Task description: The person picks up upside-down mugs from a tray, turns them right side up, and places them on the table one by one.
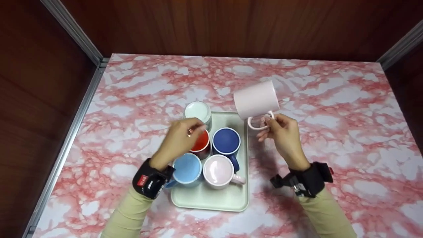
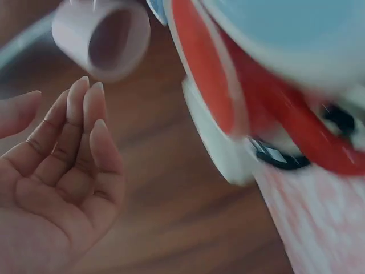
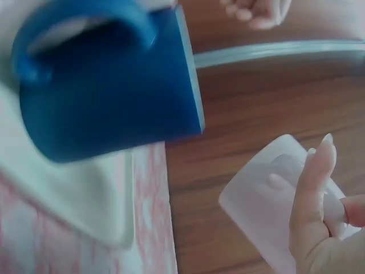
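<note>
One pale pink mug point(image 1: 257, 99) hangs tilted in the air above the desk point(image 1: 347, 109), just right of the tray's far corner, its handle pinched by the right hand point(image 1: 281, 132). Five more mugs stand on the pale green tray point(image 1: 211, 198): white point(image 1: 197, 112), red point(image 1: 201, 143), dark blue point(image 1: 226, 141), light blue point(image 1: 187, 168) and pink point(image 1: 218, 171). Over the red one hovers the left hand point(image 1: 180, 138), fingers relaxed, grasping nothing.

Tray of mugs at the table's near middle

A tray point(image 1: 211, 201) lies on the table point(image 1: 347, 138); five mugs point(image 1: 226, 141) stand in it, one rearmost at the left, two behind two nearer; right of the tray, the right hand point(image 1: 281, 130) holds a tilted mug point(image 1: 256, 99) above the table; the left hand point(image 1: 180, 137) hovers over the rear mugs.
</note>
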Tool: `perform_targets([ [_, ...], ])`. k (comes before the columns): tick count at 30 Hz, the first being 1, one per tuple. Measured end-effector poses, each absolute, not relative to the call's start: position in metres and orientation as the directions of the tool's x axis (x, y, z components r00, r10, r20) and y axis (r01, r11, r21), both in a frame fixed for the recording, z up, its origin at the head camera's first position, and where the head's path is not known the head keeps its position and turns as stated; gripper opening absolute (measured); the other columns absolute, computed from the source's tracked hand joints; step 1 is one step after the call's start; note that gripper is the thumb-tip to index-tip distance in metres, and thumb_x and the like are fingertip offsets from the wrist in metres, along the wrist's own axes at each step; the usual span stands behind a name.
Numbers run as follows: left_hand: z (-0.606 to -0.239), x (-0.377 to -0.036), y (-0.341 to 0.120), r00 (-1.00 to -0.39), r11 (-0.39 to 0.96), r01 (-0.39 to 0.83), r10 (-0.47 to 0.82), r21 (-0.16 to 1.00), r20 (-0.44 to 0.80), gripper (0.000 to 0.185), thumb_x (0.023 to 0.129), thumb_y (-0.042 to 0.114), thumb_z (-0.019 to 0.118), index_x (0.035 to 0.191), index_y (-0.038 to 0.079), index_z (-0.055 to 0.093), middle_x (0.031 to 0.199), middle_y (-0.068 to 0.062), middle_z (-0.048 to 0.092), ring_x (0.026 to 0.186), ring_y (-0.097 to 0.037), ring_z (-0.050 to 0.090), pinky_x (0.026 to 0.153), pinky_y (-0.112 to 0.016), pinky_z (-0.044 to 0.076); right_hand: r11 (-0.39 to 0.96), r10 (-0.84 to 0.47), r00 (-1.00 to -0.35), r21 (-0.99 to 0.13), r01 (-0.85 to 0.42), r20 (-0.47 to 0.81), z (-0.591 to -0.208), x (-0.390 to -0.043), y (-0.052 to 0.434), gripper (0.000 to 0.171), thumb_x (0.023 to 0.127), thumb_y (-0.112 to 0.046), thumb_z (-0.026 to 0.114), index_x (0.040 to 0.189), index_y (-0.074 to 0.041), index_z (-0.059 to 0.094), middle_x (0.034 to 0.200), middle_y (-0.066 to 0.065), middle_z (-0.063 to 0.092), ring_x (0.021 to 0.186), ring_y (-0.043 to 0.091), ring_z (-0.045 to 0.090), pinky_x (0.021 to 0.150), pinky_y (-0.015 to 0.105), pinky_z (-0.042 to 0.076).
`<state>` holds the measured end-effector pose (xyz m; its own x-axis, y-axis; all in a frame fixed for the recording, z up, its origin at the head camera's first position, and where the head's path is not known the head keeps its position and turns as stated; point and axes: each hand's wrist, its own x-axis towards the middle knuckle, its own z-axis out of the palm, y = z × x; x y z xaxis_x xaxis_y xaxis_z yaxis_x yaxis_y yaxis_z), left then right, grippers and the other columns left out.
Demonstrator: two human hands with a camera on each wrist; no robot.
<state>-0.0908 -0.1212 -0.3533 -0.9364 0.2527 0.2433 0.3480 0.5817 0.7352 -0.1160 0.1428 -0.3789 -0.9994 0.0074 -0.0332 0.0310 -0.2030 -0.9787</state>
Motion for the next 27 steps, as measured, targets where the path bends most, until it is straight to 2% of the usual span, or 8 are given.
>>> perform_targets([
  [4,-0.348,-0.083,-0.098,-0.907,0.539,0.390,0.364,0.746,0.211,0.015,0.089,0.012,0.058,0.094,0.001,0.068,0.088,-0.007,0.066,0.076,-0.016,0.058,0.072,-0.031,0.046,-0.385,-0.015,-0.998,-0.920,0.067,-0.067,-0.376,-0.101,0.140,0.011,0.091,0.006,0.047,0.086,0.014,0.053,0.074,0.014,0.059,0.049,0.020,0.059,0.045,0.028,0.049],
  [8,-0.344,-0.078,-0.077,-0.896,0.488,0.326,0.434,0.810,0.099,0.022,0.091,0.014,0.056,0.104,-0.001,0.065,0.101,-0.010,0.065,0.091,-0.019,0.059,0.081,-0.031,0.046,-0.529,-0.065,-0.995,-0.843,0.098,-0.074,-0.376,-0.089,0.136,0.012,0.091,0.006,0.045,0.085,0.008,0.055,0.074,0.014,0.059,0.051,0.021,0.059,0.047,0.027,0.050],
  [11,-0.343,-0.076,-0.064,-0.908,0.403,0.194,0.418,0.894,0.009,0.025,0.092,0.013,0.055,0.110,-0.003,0.062,0.107,-0.013,0.063,0.096,-0.021,0.059,0.084,-0.029,0.045,-0.603,-0.119,-0.991,-0.788,0.126,-0.067,-0.376,-0.081,0.134,0.013,0.092,0.005,0.044,0.087,0.006,0.057,0.075,0.014,0.060,0.053,0.020,0.060,0.049,0.026,0.050],
  [15,-0.343,-0.074,-0.051,-0.933,0.069,-0.119,0.332,0.991,-0.135,0.026,0.092,0.007,0.054,0.113,-0.008,0.056,0.102,-0.015,0.062,0.093,-0.022,0.059,0.082,-0.030,0.047,-0.666,-0.169,-0.985,-0.733,0.138,-0.032,-0.374,-0.073,0.131,0.011,0.092,0.004,0.045,0.089,0.007,0.056,0.076,0.015,0.060,0.055,0.021,0.060,0.051,0.026,0.050],
  [17,-0.343,-0.074,-0.045,-0.932,-0.160,-0.277,0.286,0.948,-0.224,0.022,0.091,0.004,0.053,0.109,-0.009,0.055,0.095,-0.012,0.062,0.088,-0.019,0.059,0.077,-0.029,0.049,-0.681,-0.185,-0.983,-0.719,0.137,-0.012,-0.373,-0.071,0.129,0.011,0.093,0.004,0.045,0.091,0.008,0.055,0.077,0.016,0.060,0.057,0.021,0.061,0.052,0.026,0.051],
  [20,-0.343,-0.072,-0.038,-0.918,-0.401,-0.389,0.245,0.829,-0.313,0.013,0.091,0.002,0.053,0.101,-0.005,0.055,0.086,-0.004,0.060,0.080,-0.013,0.056,0.071,-0.026,0.048,-0.692,-0.204,-0.979,-0.709,0.134,0.014,-0.372,-0.067,0.127,0.012,0.093,0.005,0.043,0.092,0.009,0.054,0.079,0.016,0.060,0.060,0.022,0.061,0.054,0.026,0.051],
  [22,-0.343,-0.071,-0.034,-0.910,-0.484,-0.415,0.238,0.771,-0.340,0.008,0.091,0.002,0.052,0.097,-0.001,0.056,0.084,-0.002,0.059,0.076,-0.012,0.054,0.067,-0.025,0.045,-0.693,-0.210,-0.977,-0.708,0.132,0.023,-0.372,-0.065,0.125,0.012,0.093,0.005,0.042,0.091,0.009,0.054,0.081,0.017,0.061,0.060,0.022,0.062,0.054,0.026,0.051],
  [27,-0.342,-0.067,-0.027,-0.912,-0.572,-0.409,0.239,0.710,-0.333,0.009,0.092,0.003,0.051,0.087,0.004,0.059,0.080,-0.003,0.058,0.073,-0.013,0.051,0.066,-0.025,0.042,-0.694,-0.221,-0.974,-0.708,0.127,0.042,-0.371,-0.063,0.122,0.013,0.093,0.006,0.042,0.089,0.009,0.054,0.082,0.020,0.064,0.061,0.022,0.062,0.055,0.026,0.052],
])
